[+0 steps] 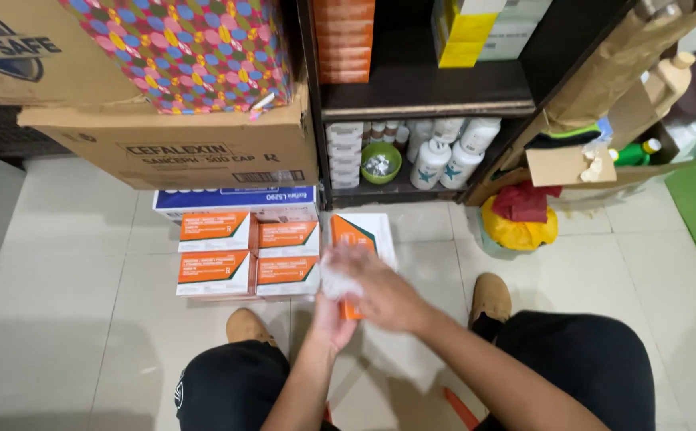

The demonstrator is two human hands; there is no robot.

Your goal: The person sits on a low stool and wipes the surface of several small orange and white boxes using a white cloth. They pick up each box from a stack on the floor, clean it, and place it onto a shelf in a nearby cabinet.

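Observation:
I am crouched on a tiled floor with both hands over an orange and white carton (361,234) lying flat in front of me. My right hand (380,287) lies across its near end, blurred, fingers spread over something pale that may be a cloth or wrap (333,281). My left hand (333,318) comes up from below and holds the carton's near edge. To the left sits a block of several orange and white cartons (248,251) on a blue and white box (236,199).
A dark shelf unit (428,100) stands ahead with white bottles (448,156), a green bowl (380,164) and stacked orange boxes (345,40). Large cardboard boxes (172,144) and a patterned box (188,52) are at left. A yellow and red bag (521,219) lies at right.

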